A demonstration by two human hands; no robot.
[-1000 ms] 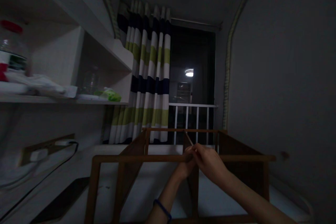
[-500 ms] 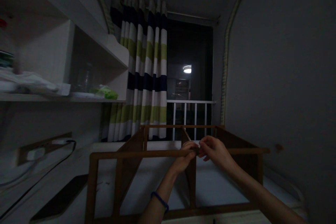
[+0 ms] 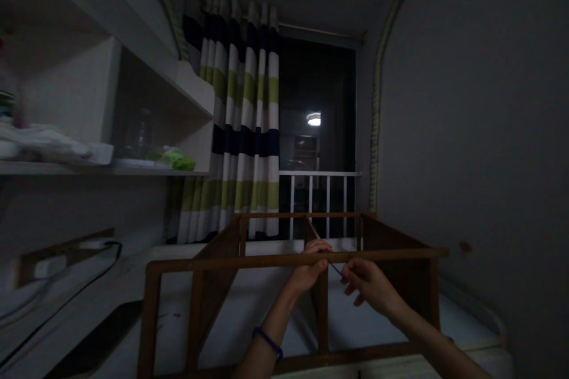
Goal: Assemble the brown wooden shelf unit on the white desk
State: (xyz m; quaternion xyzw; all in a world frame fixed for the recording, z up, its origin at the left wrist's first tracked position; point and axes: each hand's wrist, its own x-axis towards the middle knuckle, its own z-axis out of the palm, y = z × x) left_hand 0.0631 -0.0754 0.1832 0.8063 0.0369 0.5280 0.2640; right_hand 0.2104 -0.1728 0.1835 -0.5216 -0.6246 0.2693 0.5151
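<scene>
1. The wooden frame (image 3: 149, 320) rests on the white desk (image 3: 466, 315), in front of the window railing (image 3: 319, 173). Its open side faces the person, perhaps so that the joint at the front can be reached by both hands.
2. The left hand (image 3: 309, 270) is grasping the front rail (image 3: 262, 261) near the middle divider (image 3: 322, 314). The fingers go over the top and the thumb is on the near side; I judge that this grip keeps the rail steady.
3. The right hand (image 3: 368, 285) is pinching a thin rod (image 3: 336, 271) by its lower end, with the other fingers loosely curled. It is held a little below the rail, probably so that the fingers have room to move.
4. The rod's long axis is oblique: from the fingertips it points up and to the left, toward the place where rail and divider meet. If its tip really touches the wood, I cannot tell; it is too dark there.
5. The front rail has its long axis from left to right, nearly level, and the divider goes away from the person, toward the window.
</scene>
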